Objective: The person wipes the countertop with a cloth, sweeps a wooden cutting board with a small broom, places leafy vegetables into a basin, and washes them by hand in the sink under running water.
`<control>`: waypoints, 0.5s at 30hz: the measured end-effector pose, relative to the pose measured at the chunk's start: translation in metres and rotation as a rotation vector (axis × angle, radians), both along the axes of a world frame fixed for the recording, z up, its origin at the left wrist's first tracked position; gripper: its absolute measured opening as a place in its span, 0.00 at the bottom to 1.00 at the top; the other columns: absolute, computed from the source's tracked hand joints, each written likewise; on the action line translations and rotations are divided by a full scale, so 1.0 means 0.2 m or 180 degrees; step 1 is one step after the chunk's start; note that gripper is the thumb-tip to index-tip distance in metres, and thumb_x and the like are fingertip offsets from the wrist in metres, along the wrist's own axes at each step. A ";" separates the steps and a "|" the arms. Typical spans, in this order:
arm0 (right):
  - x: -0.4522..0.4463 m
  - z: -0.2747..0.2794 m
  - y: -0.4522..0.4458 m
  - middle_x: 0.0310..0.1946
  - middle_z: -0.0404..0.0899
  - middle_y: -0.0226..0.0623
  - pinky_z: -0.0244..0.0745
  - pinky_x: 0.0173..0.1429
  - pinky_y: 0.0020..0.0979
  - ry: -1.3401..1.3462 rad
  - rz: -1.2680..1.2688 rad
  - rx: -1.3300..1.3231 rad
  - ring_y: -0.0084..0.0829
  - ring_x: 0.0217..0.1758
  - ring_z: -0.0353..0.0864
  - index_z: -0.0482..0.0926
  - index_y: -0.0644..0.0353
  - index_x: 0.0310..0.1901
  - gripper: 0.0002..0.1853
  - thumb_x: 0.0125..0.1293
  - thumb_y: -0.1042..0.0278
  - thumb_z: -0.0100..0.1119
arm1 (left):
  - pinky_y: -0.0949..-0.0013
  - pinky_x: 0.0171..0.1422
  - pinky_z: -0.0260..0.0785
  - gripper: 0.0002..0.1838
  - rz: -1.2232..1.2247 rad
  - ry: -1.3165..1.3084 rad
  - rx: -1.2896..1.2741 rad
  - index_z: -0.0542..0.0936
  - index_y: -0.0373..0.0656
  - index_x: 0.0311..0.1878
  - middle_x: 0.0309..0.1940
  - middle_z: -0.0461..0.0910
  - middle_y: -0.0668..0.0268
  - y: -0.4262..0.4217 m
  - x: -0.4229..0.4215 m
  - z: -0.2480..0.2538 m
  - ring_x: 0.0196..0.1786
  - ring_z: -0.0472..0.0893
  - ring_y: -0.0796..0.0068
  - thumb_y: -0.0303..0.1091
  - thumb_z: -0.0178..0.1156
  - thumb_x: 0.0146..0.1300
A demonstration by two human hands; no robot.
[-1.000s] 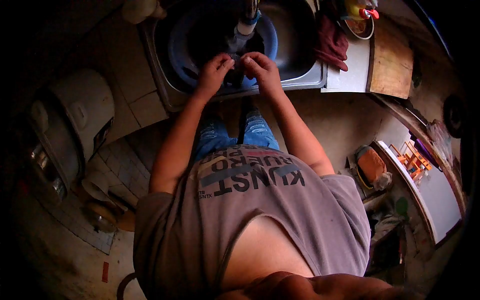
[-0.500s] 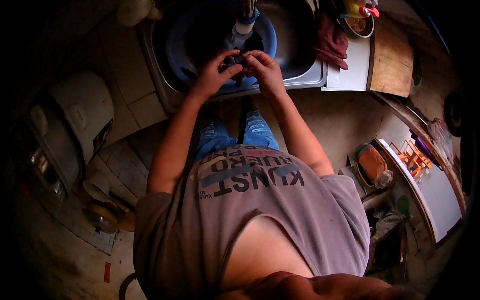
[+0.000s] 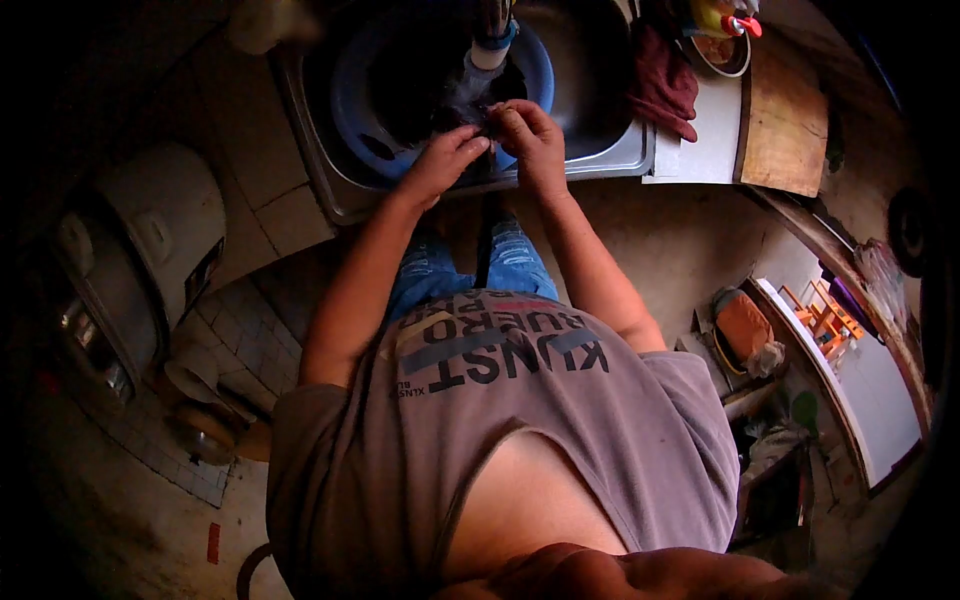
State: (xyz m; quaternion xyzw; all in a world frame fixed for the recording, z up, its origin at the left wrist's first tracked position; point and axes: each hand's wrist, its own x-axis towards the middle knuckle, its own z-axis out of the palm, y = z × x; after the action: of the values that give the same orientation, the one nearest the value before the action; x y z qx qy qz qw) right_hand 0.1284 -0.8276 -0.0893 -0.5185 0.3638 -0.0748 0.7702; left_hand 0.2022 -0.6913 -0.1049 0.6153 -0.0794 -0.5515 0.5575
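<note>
Over a blue basin in the sink, my two hands are close together under the faucet, where water is running. My left hand is closed, fingers bent against a dark, wet clump whose kind I cannot make out. My right hand pinches at the same dark stuff, thumb and forefinger together, just right of the stream. The basin's inside is mostly dark, so its contents are hidden in shadow.
Around the basin is the metal sink rim. A maroon cloth hangs at its right, beside a wooden board and a metal bowl. A large rounded appliance stands at the left.
My left hand has dropped slightly toward me, away from the right fingertips. My right hand stays nearly in place. The water stream shows more plainly between them.
</note>
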 end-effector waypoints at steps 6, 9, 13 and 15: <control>0.00 0.02 0.02 0.30 0.78 0.34 0.71 0.29 0.22 -0.0352 -0.0240 0.1232 0.22 0.25 0.72 0.70 0.59 0.42 0.07 0.71 0.65 0.49 | 0.76 0.60 0.62 0.15 0.0559 0.0813 -0.0526 0.77 0.38 0.51 0.44 0.78 0.67 0.01 -0.01 0.00 0.50 0.74 0.80 0.37 0.49 0.70; -0.01 0.00 0.02 0.27 0.75 0.31 0.69 0.29 0.20 -0.0475 -0.0168 0.1312 0.21 0.25 0.71 0.71 0.58 0.40 0.08 0.71 0.63 0.49 | 0.76 0.59 0.63 0.14 0.0470 0.1105 -0.0769 0.77 0.41 0.50 0.43 0.78 0.68 0.01 -0.01 -0.05 0.49 0.75 0.81 0.38 0.49 0.70; 0.00 -0.01 0.02 0.25 0.72 0.27 0.66 0.29 0.19 -0.0303 -0.0128 0.1054 0.18 0.24 0.68 0.71 0.57 0.40 0.08 0.71 0.63 0.49 | 0.75 0.48 0.65 0.10 0.0253 0.0052 -0.0394 0.79 0.41 0.42 0.33 0.76 0.72 -0.06 -0.04 -0.02 0.37 0.73 0.80 0.34 0.49 0.67; 0.00 -0.01 0.01 0.24 0.69 0.24 0.62 0.28 0.17 -0.0280 -0.0043 0.1028 0.16 0.24 0.65 0.72 0.56 0.39 0.07 0.70 0.62 0.50 | 0.74 0.46 0.66 0.10 0.0407 -0.0230 -0.0402 0.79 0.41 0.39 0.31 0.76 0.74 -0.07 -0.06 -0.04 0.35 0.73 0.80 0.33 0.49 0.66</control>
State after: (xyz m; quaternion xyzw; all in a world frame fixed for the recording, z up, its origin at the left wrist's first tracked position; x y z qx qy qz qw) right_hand 0.1282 -0.8250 -0.0905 -0.3818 0.3404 -0.0433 0.8582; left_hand 0.1902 -0.7048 -0.1127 0.6022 -0.0946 -0.4862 0.6261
